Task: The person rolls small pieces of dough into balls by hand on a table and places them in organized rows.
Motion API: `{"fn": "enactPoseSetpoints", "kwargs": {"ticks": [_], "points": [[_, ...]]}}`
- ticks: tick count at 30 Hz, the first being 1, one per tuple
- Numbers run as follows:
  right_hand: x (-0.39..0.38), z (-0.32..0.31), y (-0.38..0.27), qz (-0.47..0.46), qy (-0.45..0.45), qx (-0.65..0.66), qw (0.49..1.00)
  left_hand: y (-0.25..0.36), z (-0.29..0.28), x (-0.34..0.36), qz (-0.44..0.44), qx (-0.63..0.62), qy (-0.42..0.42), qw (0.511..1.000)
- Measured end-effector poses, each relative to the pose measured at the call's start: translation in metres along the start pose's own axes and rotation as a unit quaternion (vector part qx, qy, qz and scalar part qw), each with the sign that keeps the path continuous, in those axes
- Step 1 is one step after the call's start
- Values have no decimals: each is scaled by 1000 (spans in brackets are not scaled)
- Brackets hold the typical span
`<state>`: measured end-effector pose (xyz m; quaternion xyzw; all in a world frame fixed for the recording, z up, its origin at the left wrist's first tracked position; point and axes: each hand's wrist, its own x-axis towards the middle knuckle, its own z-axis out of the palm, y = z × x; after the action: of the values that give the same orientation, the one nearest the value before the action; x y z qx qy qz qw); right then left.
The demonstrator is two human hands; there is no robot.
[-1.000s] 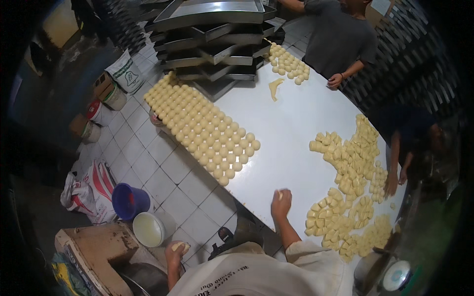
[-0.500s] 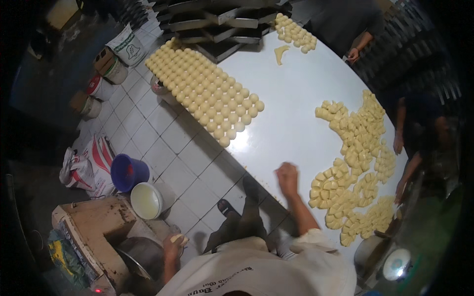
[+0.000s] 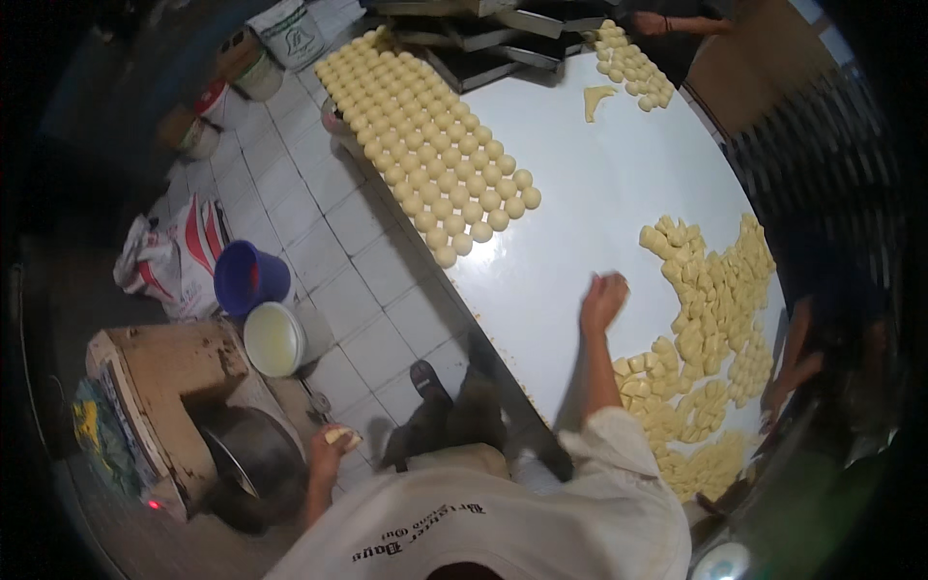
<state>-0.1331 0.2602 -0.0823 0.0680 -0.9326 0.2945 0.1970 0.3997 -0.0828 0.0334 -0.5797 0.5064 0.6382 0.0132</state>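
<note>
My right hand (image 3: 604, 295) is over the white table (image 3: 561, 309), left of a spread of cut dough pieces (image 3: 701, 300); its fingers are curled, and whatever they may hold is hidden. Off the table's left side, low in the picture, my left hand (image 3: 325, 450) is closed on a pale lump of dough (image 3: 343, 435). Rows of round dough balls (image 3: 435, 164) cover the table's far left part. A smaller group of balls (image 3: 633, 63) lies at the far end, beside a thin scrap of dough (image 3: 594, 101).
Stacked metal trays (image 3: 483, 48) stand at the far end. Co-workers' arms show there (image 3: 701, 26) and at the right edge (image 3: 797, 358). On the tiled floor left are buckets (image 3: 249, 280), sacks (image 3: 174, 261) and a cardboard-covered unit (image 3: 135, 367) with a metal bowl (image 3: 251, 464).
The view has shifted, so the table appears higher. My right hand has moved forward and rightward. The arms of the co-workers at the far end and right have moved.
</note>
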Motion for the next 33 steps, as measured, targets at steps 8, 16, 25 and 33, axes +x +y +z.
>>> {"fn": "enactPoseSetpoints", "kwargs": {"ticks": [8, 16, 25, 33], "points": [[-53, -36, -6, -77, -182, 122, 973, 11, 32, -7, -9, -5, 30, 1000], [-63, -17, -3, -55, -177, 165, 969, 27, 71, -7, -8, -9, 12, 1000], [-23, 1, -47, -26, -174, 144, 974, 15, 77, -1, 6, 17, 12, 1000], [-2, -111, -46, 50, -363, 109, 924, 6, 91, -25, -2, -76, 54, 996]]}}
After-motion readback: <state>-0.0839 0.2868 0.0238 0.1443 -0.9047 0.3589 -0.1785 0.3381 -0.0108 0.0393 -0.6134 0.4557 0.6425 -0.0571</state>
